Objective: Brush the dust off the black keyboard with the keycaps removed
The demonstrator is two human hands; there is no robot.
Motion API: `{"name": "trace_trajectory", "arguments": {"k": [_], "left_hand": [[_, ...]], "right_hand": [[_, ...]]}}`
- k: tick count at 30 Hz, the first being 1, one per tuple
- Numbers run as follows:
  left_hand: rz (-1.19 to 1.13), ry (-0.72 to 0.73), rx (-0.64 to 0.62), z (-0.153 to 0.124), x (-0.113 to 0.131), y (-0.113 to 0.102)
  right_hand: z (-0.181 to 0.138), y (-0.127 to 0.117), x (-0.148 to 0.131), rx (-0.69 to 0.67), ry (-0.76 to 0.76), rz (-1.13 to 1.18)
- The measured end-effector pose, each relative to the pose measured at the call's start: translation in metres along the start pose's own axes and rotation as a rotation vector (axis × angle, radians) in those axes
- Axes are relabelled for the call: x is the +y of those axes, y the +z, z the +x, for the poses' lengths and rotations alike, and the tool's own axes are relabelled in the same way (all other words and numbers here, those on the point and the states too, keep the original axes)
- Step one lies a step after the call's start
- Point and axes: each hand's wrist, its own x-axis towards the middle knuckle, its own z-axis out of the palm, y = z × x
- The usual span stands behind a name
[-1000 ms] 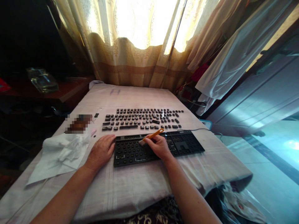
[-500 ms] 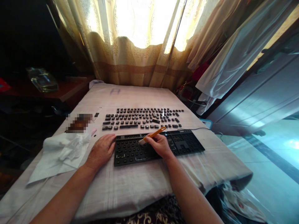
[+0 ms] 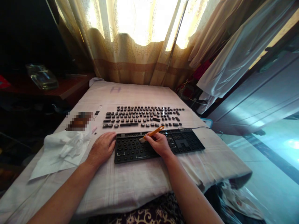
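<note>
A person's right hand (image 3: 158, 144) grips an orange-handled brush (image 3: 154, 133), its pale bristles touching the upper rows of a stripped black keyboard (image 3: 184, 144). The keyboard lies on a cloth-covered table (image 3: 130, 183), near its front edge. The left hand (image 3: 101, 149) lies flat and relaxed, holding nothing, against the keyboard's left end. Removed keycaps (image 3: 142, 116) sit in rows just behind. Short, light strokes away from the keycaps, with the left hand bracing the frame, would likely serve best, sweeping dust toward the crumpled tissue (image 3: 63, 151).
</note>
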Motion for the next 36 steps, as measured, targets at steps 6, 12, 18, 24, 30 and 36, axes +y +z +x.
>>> {"name": "trace_trajectory", "arguments": {"k": [6,12,18,24,30,36], "left_hand": [[0.003,0.006,-0.002,0.0002,-0.0003,-0.0002],[0.001,0.004,-0.01,-0.0001,0.0002,-0.0006],[-0.016,-0.01,-0.02,-0.0006,-0.0012,0.0],[-0.019,-0.009,-0.018,-0.0002,-0.0007,0.0001],[-0.017,-0.008,-0.027,0.0009,0.001,-0.002],[-0.021,-0.01,-0.028,0.0008,0.0005,-0.0015]], "right_hand": [[-0.0002,-0.0012,-0.0003,-0.038,0.005,-0.02],[0.0001,-0.0012,-0.0014,-0.051,0.047,0.086],[0.001,-0.0004,-0.0004,-0.014,0.066,0.181],[-0.0007,-0.0007,-0.0025,0.009,0.018,0.059],[-0.0009,-0.0012,-0.0047,-0.015,-0.002,-0.017],[-0.001,-0.0027,-0.0061,-0.037,0.026,-0.025]]}}
